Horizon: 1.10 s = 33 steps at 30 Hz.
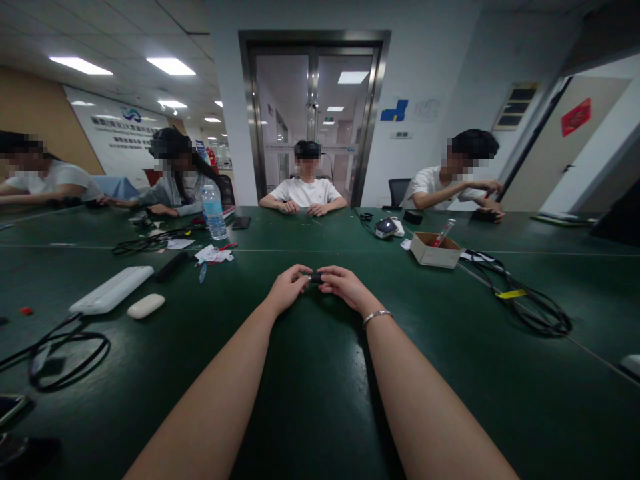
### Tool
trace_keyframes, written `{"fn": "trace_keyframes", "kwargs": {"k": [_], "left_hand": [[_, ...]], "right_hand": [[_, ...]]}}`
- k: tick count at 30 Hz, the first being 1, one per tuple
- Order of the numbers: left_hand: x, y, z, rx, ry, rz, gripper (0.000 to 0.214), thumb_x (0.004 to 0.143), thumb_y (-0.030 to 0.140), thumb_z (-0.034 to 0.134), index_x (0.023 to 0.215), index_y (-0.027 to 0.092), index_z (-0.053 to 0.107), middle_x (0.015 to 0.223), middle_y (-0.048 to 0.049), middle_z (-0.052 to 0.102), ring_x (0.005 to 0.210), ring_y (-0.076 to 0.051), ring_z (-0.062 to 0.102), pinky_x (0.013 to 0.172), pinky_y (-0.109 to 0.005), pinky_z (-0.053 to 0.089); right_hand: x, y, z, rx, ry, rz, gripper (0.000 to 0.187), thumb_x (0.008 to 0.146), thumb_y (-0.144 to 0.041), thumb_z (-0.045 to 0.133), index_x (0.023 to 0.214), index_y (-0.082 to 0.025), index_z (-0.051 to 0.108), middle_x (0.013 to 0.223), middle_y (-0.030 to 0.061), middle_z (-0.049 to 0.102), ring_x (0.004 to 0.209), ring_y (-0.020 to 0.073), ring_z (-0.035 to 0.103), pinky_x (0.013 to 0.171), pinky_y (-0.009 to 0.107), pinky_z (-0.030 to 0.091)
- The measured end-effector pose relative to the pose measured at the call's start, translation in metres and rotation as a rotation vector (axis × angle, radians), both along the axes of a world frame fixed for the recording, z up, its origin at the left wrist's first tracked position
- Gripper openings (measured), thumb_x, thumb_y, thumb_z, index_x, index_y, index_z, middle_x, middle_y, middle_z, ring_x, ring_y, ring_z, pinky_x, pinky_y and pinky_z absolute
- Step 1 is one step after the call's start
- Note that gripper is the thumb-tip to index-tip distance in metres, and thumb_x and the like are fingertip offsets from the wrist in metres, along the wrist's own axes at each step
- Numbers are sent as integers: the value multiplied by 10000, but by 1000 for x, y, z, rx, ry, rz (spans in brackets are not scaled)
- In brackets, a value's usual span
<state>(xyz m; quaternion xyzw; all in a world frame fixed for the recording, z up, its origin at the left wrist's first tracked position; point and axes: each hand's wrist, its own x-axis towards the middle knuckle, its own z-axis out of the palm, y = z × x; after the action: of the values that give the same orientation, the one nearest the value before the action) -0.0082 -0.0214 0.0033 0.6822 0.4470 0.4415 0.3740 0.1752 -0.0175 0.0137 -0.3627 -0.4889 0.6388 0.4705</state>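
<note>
Both my arms reach forward over a dark green table (pixel 310 373). A small black object with a pale or metallic left end (pixel 316 279) sits between my fingertips; its exact kind is too small to make out. My left hand (pixel 290 287) pinches the pale end. From the other side, my right hand (pixel 345 285) has its thumb and fingers closed on the black part. A silver bracelet (pixel 377 319) circles my right wrist. Fingers cover parts of the object at both ends.
To the left lie a white power bank-like box (pixel 113 290), a white oval case (pixel 146 306), black cables (pixel 70 360) and a water bottle (pixel 214 213). On the right are an open carton (pixel 435 253) and coiled cable (pixel 535 307). Several people sit around the table.
</note>
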Motion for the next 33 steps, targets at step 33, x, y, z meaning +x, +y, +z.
{"fn": "trace_keyframes", "kwargs": {"k": [33], "left_hand": [[0,-3,4,-19,-18,38,263,772,264,522,1005,176,608,823,-21,564,656,-113,532,664,-257,460]], "right_hand": [[1,-2,2,1,2,4,171,782,-27,617,925,-114,651,796,60,654,614,105,642,579,175,560]]}}
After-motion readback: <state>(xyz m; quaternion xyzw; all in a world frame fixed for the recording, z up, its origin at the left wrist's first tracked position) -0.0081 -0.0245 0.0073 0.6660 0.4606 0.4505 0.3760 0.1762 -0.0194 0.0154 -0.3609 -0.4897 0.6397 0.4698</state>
